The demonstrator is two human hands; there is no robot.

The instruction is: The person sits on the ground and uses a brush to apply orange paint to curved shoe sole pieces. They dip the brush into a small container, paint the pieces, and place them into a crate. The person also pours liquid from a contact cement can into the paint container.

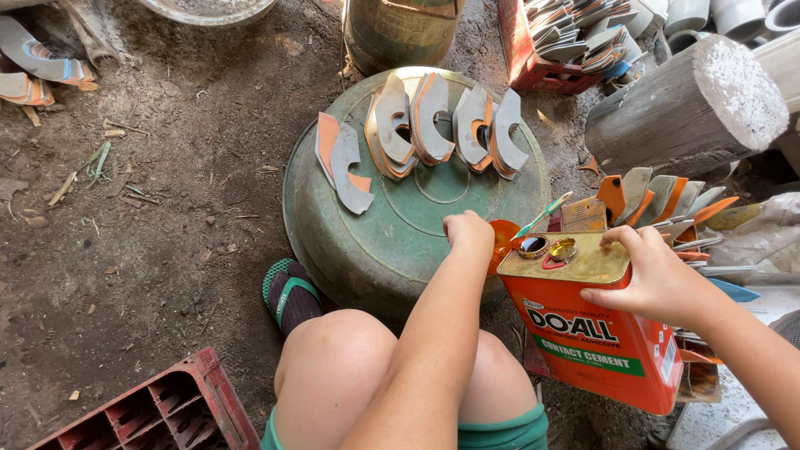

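Orange rectangular metal glue can [596,321], steadied by my right hand [658,279], fingers clamped on its brassy top edge.
My left hand [469,232] pinches a thin green-handled brush [542,215] beside the dented green upturned metal basin's [392,242] near rim.

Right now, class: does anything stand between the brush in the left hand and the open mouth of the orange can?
Nothing visible does. The left hand holds the brush just above the can, whose round opening is uncovered; its cap sits beside it. The right hand grips the can's far edge, away from the opening.
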